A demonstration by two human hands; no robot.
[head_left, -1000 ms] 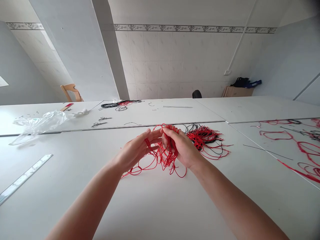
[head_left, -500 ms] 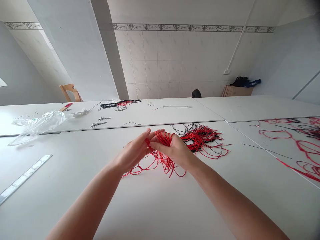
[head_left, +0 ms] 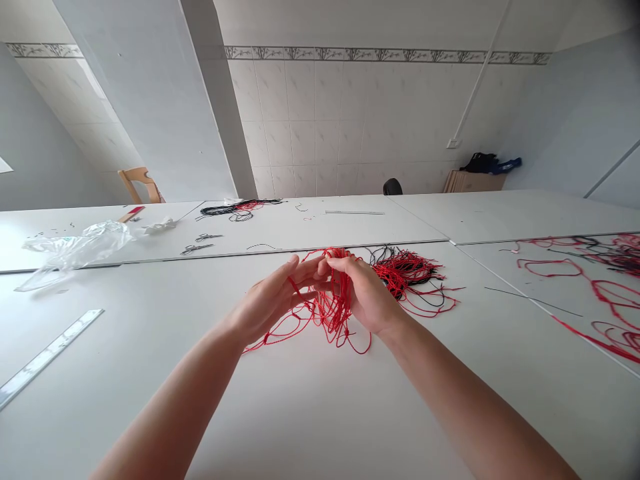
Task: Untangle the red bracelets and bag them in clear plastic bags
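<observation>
Progress, my read: partway. Most of the red cord bundle (head_left: 334,313) is gathered into a hank, but loose loops with what look like small knots trail below and left of it, so tidying remains. Bundle hangs at the hands, over the near tabletop (head_left: 310,413), around mid-length and toward its far edge. The pile of red and black cords (head_left: 407,273) just right of the hands, by that same edge, looks unsorted. Right hand (head_left: 367,293): closed on the top of the bundle, thumb along it and pointing left, strands dropping beside the palm. Left hand (head_left: 265,299): fingers nearly straight, reaching right, thumb raised; a red strand crosses between thumb and fingers, can't tell if it's gripped. Fingertips of both meet or nearly meet at the top of the bundle. Both forearms come in from the near edge, converging. Out of play: metal ruler (head_left: 55,357) at the near tabletop's left; two pairs of scissors (head_left: 197,249) by the far tabletop's (head_left: 280,230) near edge.
</observation>
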